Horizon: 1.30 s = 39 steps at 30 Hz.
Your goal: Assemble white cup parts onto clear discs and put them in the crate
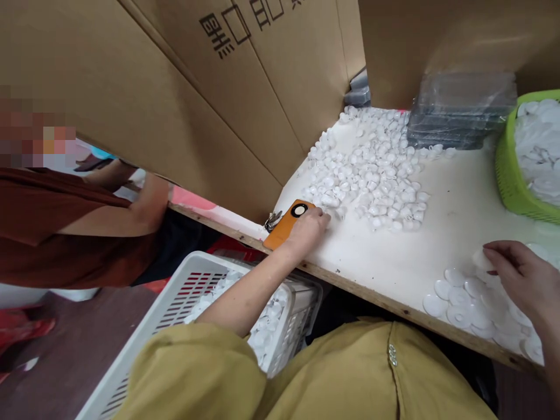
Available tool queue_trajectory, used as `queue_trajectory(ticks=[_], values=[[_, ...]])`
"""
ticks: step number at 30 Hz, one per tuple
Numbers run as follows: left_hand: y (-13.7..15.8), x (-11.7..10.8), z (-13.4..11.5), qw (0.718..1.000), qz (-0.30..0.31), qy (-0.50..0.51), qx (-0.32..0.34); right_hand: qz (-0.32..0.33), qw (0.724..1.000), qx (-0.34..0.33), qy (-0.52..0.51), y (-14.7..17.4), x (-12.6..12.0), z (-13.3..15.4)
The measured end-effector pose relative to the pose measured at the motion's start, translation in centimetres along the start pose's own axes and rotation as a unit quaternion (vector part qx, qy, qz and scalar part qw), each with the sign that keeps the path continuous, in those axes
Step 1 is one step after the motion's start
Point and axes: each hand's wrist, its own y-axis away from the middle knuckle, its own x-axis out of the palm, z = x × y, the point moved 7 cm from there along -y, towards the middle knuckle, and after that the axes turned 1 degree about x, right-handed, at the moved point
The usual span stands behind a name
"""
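My right hand (522, 277) pinches a thin white plastic disc (482, 260) between thumb and fingers. It is just above a loose group of similar flat white discs (458, 296) at the table's front right. At the near edge of a pile of small white plastic pieces (371, 169), my left hand (310, 226) has its fingers bent together. Whatever is at those fingertips is hidden from me. Partly under the left wrist lies an orange phone (282, 228) with a round black camera ring, and a bunch of keys (272, 220) sits beside it.
A green basket (506, 169) of white pieces stands at the right, near a plastic-wrapped grey stack (464, 114). Cardboard (245, 99) walls the left and back. Below the table edge is a white basket (175, 291). A person in a brown shirt (56, 227) works at left.
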Motion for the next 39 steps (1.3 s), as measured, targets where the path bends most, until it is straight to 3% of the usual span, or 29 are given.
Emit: queue_trajectory(ticks=[3, 6, 9, 12, 15, 21, 27, 32, 36, 39], values=[[0.6, 0.8, -2.5, 0.973, 0.012, 0.228, 0.021, 0.069, 0.977, 0.036, -0.197, 1.1, 2.7, 1.5], [0.8, 2.7, -7.1, 0.921, 0.065, 0.379, 0.061, 0.152, 0.947, 0.033, -0.282, 1.9, 5.7, 3.7], [0.4, 3.8, -10.6, 0.914, 0.066, 0.391, 0.08, 0.194, 0.938, 0.027, -0.285, 2.2, 7.7, 4.5], [-0.2, 3.8, -11.9, 0.922, 0.032, 0.376, 0.087, 0.185, 0.943, 0.048, -0.272, 1.9, 8.5, 3.6], [-0.5, 3.5, -12.5, 0.921, 0.024, 0.376, 0.101, 0.148, 0.928, 0.078, -0.333, 1.3, 8.0, 2.4], [-1.6, 3.2, -15.1, 0.915, 0.032, 0.374, 0.146, -0.045, 0.836, 0.054, -0.544, -0.2, 3.0, 1.2], [-4.8, 2.5, -20.5, 0.917, 0.032, 0.34, 0.207, -0.149, 0.774, 0.056, -0.613, -0.8, -0.5, -0.6], [-7.4, 3.6, -25.9, 0.922, 0.046, 0.287, 0.256, -0.246, 0.723, 0.077, -0.64, -0.9, -3.1, -2.5], [-8.2, 6.0, -29.7, 0.915, 0.071, 0.185, 0.351, -0.261, 0.703, 0.037, -0.661, -0.9, -3.7, -1.7], [-8.4, 6.9, -30.4, 0.913, 0.079, 0.161, 0.366, -0.242, 0.709, 0.034, -0.662, -0.9, -2.9, -0.9]])
